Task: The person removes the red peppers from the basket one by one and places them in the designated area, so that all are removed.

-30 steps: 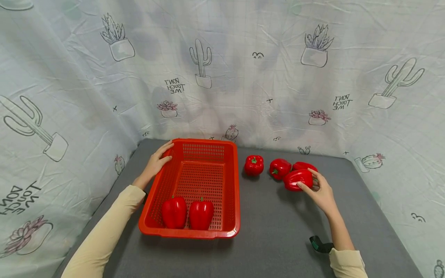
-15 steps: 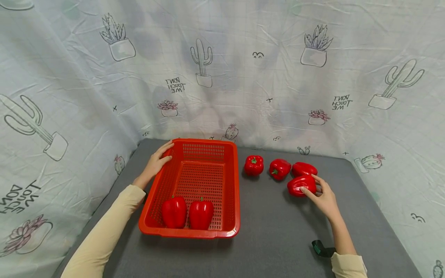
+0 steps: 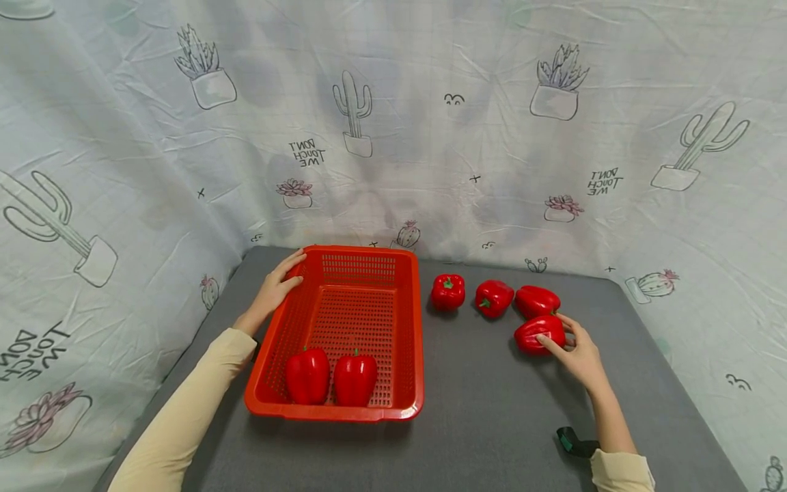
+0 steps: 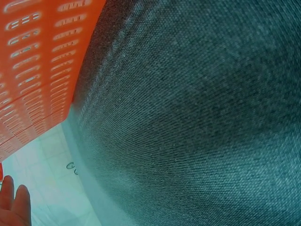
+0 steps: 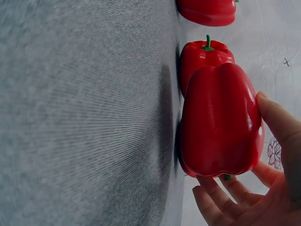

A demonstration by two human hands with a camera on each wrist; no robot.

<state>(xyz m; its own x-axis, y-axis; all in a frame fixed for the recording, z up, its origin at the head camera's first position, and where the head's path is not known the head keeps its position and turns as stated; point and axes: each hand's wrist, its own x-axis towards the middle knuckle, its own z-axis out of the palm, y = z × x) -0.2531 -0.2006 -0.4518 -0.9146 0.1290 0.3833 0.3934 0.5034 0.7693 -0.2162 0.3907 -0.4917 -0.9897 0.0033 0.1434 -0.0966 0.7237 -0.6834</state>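
My right hand (image 3: 581, 352) holds a glossy red bell pepper (image 3: 535, 335) lying sideways, close over the grey table, thumb on the near side and fingers at its right end. In the right wrist view, the thumb touches one side of this bell pepper (image 5: 221, 122) and the fingertips sit by its lower end. Just behind it lies another red bell pepper (image 3: 536, 299). My left hand (image 3: 273, 290) rests on the left rim of a red plastic basket (image 3: 421, 328), its fingers extended. Two red bell peppers, one at left (image 3: 307, 376) and one at right (image 3: 355, 379), lie inside the basket's near end.
Two more red bell peppers, one upright (image 3: 448, 292) and one tipped (image 3: 494, 298), are between the basket and the right hand. A black strap-like piece (image 3: 576, 443) juts from the right wrist. Behind the grey table (image 3: 479, 424) hangs a cactus-print curtain (image 3: 424, 137).
The right hand has moved right and toward the near side with the bell pepper, so the one behind it shows more fully. The left hand and basket stay in place.
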